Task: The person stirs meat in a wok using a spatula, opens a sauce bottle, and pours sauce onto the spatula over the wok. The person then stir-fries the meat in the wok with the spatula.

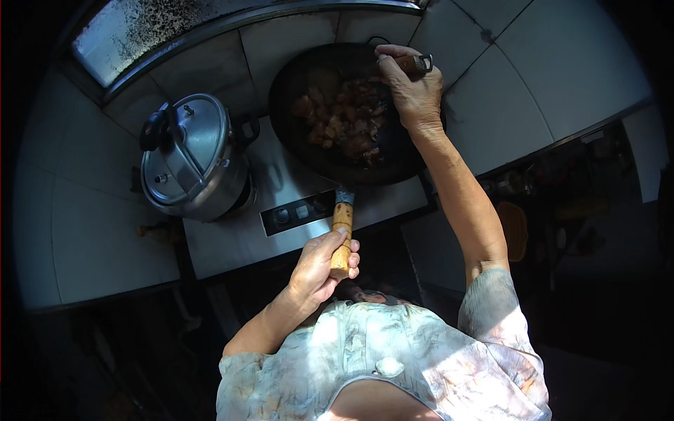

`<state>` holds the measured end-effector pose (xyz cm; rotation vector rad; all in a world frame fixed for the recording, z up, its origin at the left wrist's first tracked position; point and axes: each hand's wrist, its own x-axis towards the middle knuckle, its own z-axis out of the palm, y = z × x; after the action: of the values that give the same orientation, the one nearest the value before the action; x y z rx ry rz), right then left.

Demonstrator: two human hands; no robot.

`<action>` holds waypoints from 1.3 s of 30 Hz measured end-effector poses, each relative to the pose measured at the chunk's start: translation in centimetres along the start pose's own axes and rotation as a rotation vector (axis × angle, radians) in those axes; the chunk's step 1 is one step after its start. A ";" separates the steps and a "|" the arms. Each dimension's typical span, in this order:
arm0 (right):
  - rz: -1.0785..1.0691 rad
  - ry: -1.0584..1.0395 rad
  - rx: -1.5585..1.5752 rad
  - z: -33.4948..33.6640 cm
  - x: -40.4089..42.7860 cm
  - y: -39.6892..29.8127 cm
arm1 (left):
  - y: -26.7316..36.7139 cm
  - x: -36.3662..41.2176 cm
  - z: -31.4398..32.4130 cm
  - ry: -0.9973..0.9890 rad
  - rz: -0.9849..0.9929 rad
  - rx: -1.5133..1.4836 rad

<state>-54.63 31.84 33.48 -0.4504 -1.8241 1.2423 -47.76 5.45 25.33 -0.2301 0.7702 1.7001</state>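
A dark wok (289, 126) sits over the right side of a steel gas stove (221, 252), with browned chunks of food (347, 118), apparently meat, inside it. My left hand (324, 258) is closed around the wok's wooden handle (342, 213), which points towards me. Over the wok's upper right rim, my right hand (413, 87) grips the wooden handle of a cooking utensil (410, 64) with a metal hanging loop at its end. The utensil's working end cannot be made out in the dark wok.
A metal pressure cooker (202, 142) with a locked-on lid and black handles stands on the stove's left side. The stove's control panel (300, 211) lies in front of the wok. Tiled walls (295, 47) rise behind, below a window (142, 37). Tiled counter surfaces flank the stove.
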 end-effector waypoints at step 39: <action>0.205 -0.084 -0.700 -12.4 6.8 -2.1 | 0.1 0.0 0.2 0.017 -0.003 -0.001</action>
<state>-48.05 42.70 40.03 -0.9984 -2.3091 0.7182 -47.80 5.53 25.55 -0.2466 0.7806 1.6980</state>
